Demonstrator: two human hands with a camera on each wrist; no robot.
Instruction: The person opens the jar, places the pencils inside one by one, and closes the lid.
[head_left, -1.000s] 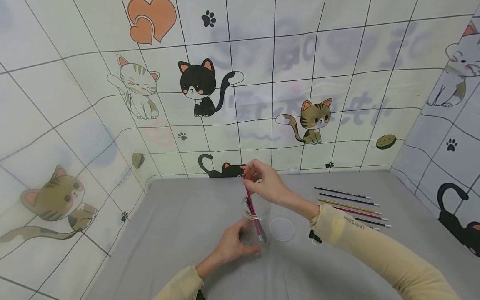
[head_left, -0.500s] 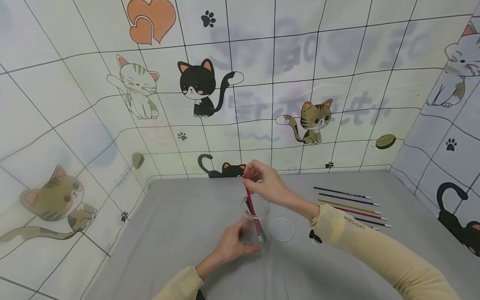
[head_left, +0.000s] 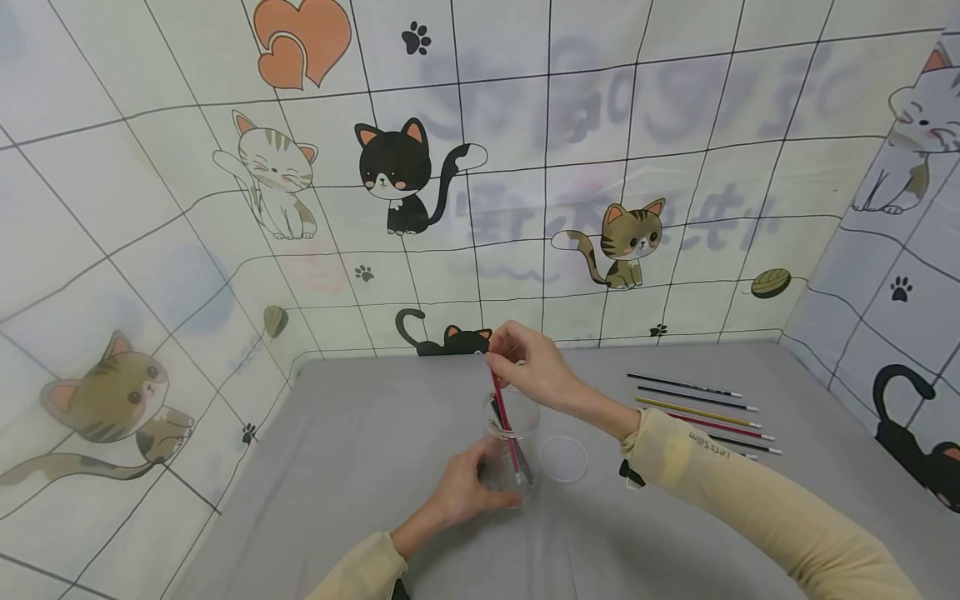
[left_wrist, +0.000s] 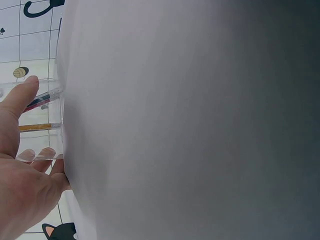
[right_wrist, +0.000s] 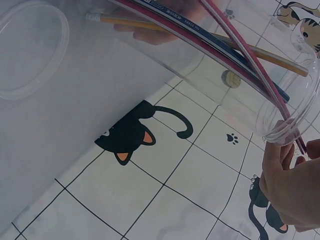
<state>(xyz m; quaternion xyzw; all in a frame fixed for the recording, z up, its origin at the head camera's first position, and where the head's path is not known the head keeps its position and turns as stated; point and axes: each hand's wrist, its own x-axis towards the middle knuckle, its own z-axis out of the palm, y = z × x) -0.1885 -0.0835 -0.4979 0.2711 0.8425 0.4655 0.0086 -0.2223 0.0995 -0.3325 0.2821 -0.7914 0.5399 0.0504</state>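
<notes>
A clear plastic jar (head_left: pixel 512 432) stands on the grey cloth in the head view, with several pencils leaning inside. My left hand (head_left: pixel 467 490) holds the jar low on its side, thumb and fingers spread around the wall. Over the jar's mouth, my right hand (head_left: pixel 536 367) pinches the upper part of a red pencil (head_left: pixel 502 404), whose lower length is inside the jar. The right wrist view shows a yellow pencil (right_wrist: pixel 270 54), a dark blue pencil (right_wrist: pixel 192 30) and another red pencil (right_wrist: pixel 220 61) in the jar too. My right fingertips are partly hidden behind the jar's rim there.
A round translucent lid (head_left: pixel 564 460) lies flat just right of the jar. Farther right, several pencils lie in a row, among them a yellow pencil (head_left: pixel 697 412); my right sleeve (head_left: pixel 697 458) partly covers the row. A cat-print curtain (head_left: pixel 525 275) hangs behind the table.
The red tip that showed above my right fingers is now out of sight. Otherwise both hands, the jar and the row of pencils stay almost the same.
</notes>
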